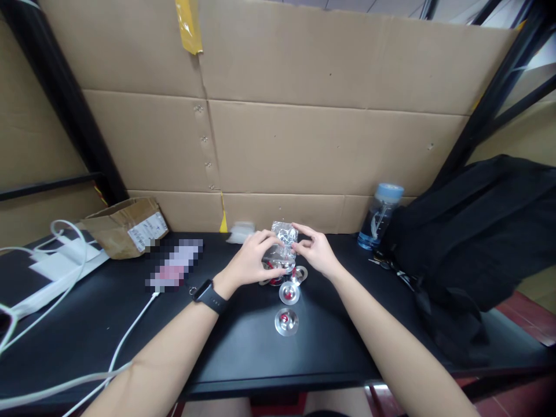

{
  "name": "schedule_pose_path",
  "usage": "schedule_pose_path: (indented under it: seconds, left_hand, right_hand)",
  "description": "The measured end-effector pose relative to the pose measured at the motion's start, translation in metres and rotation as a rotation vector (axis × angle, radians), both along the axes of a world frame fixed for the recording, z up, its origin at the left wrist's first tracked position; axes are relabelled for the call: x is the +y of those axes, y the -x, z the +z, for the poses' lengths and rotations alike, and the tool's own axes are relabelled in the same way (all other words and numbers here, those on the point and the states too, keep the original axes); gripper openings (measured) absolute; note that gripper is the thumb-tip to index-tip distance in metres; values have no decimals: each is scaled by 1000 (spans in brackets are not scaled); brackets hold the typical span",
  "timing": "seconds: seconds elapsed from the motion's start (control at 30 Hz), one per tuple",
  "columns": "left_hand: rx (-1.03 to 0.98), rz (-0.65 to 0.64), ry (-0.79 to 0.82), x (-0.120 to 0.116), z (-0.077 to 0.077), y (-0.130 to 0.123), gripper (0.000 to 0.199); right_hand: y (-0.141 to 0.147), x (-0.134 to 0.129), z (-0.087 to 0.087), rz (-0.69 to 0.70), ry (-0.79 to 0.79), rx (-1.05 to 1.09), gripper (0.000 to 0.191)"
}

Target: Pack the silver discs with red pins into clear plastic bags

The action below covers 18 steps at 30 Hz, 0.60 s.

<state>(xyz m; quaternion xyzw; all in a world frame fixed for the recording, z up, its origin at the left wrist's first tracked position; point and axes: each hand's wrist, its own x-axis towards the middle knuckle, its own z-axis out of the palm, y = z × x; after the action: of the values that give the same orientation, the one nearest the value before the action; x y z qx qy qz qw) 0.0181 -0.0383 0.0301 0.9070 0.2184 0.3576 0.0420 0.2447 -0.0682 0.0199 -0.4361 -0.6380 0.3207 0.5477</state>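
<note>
Between my two hands, near the back of the black table, is a clear plastic bag point(285, 233). My left hand point(257, 258), with a dark watch on its wrist, curls its fingers and thumb around the bag's left side. From the right, my right hand point(316, 250) pinches the bag's edge with thumb and fingers. Below the bag lies a small heap of round silvery discs with red centres, partly hidden by my left hand. One disc point(289, 293) lies just in front of the heap, and another disc point(286, 322) is nearer the table's front edge.
A small white packet point(241, 232) lies behind my left hand. To the left are a phone point(176, 265) on a white cable, an open cardboard box point(125, 227) and a white power strip point(61, 284). A water bottle point(380, 217) and a black backpack point(473, 231) stand right. Cardboard point(282, 145) walls the back.
</note>
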Motion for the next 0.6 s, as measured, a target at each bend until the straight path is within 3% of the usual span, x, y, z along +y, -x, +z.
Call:
schedule_pose_path:
  seconds: [0.17, 0.47, 0.6]
  left_hand:
    - [78, 107, -139, 2, -8, -5, 20]
    - [156, 129, -171, 5, -15, -10, 14]
    - [177, 268, -205, 22, -8, 9, 14]
  right_hand:
    - [2, -4, 3, 32, -56, -29, 57]
    - [5, -9, 7, 48, 31, 25, 36]
    - [2, -7, 7, 21, 20, 77, 36]
